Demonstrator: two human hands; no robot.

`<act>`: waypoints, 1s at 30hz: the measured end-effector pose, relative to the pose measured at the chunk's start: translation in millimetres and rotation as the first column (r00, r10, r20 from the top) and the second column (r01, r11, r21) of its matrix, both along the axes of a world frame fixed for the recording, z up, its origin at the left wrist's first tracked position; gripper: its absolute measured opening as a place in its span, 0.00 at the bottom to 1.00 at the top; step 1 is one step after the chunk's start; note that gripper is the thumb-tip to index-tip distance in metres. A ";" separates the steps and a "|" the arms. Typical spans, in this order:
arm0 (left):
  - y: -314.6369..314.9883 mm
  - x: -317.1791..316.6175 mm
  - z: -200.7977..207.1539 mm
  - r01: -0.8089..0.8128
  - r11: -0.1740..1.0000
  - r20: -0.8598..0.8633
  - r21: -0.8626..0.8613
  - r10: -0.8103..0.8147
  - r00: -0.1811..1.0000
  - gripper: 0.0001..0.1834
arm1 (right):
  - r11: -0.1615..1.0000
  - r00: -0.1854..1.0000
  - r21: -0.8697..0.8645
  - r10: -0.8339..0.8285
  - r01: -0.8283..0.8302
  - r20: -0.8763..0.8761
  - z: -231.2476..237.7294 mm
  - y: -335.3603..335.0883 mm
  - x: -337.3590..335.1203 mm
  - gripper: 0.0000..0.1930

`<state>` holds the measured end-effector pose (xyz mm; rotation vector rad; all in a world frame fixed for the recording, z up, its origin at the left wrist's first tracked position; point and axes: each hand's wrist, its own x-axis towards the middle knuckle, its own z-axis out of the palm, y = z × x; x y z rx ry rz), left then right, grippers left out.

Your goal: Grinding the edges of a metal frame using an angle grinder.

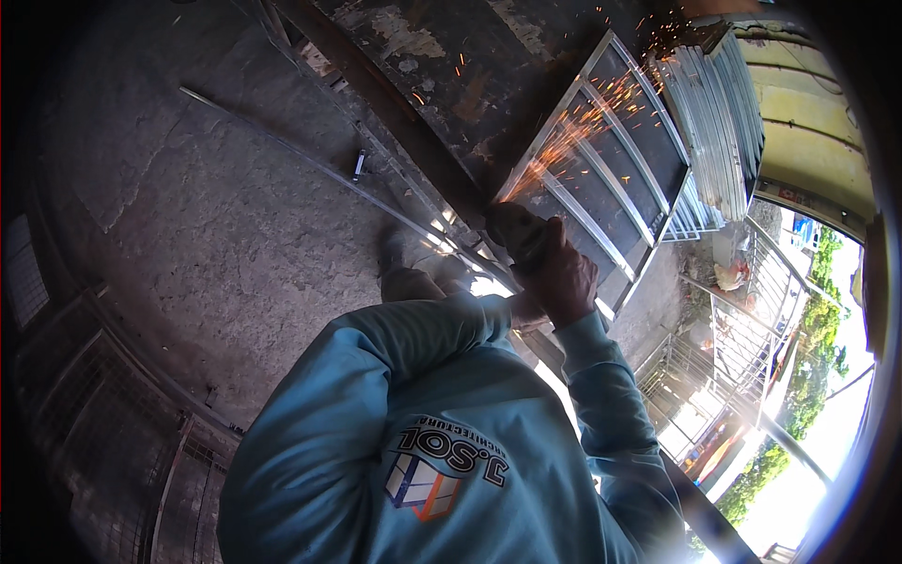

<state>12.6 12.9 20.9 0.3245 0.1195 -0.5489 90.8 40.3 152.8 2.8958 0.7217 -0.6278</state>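
My right hand (567, 280) is wrapped round a dark angle grinder (516, 231), just right of the middle. Sparks (573, 136) fly from the grinder's far end, up and to the right. They cross a silvery metal frame with several crossbars (587, 227) that lies on a dark work surface. The grinder's head meets the near left corner of this frame; the exact contact is hard to see. My left hand (526, 311) is close below the right one, mostly hidden behind it and the sleeve. Its fingers do not show.
A dark steel beam (404, 103) edges the work surface (446, 56). Left of it, a long thin metal bar (282, 141) and a small pale cylinder (360, 164) show against the concrete floor (178, 197). Corrugated sheets (719, 113) stand beyond the frame, and metal railings (747, 338) at the right.
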 end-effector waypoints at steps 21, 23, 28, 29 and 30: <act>-0.8 8.7 3.8 0.082 0.995 0.071 0.063 -0.087 0.994 0.20 | 0.999 0.998 0.011 0.050 -0.051 0.038 -0.6 -5.1 1.4 0.53; 4.3 6.8 1.0 0.080 0.995 0.069 0.063 -0.085 0.994 0.20 | 0.992 0.992 0.041 0.115 -0.118 0.058 -1.9 -2.2 0.1 0.53; -2.0 12.7 7.1 0.073 0.995 0.063 0.061 -0.077 0.995 0.20 | 0.999 0.998 0.033 0.007 -0.009 0.059 1.8 -4.5 5.0 0.50; -1.0 9.7 6.7 0.073 0.995 0.063 0.063 -0.077 0.995 0.20 | 0.999 0.998 0.036 0.007 -0.009 0.058 1.3 -2.6 3.7 0.50; -1.3 10.3 6.9 0.074 0.995 0.063 0.064 -0.078 0.995 0.20 | 1.000 0.999 0.005 0.023 -0.023 0.032 1.9 0.8 1.6 0.50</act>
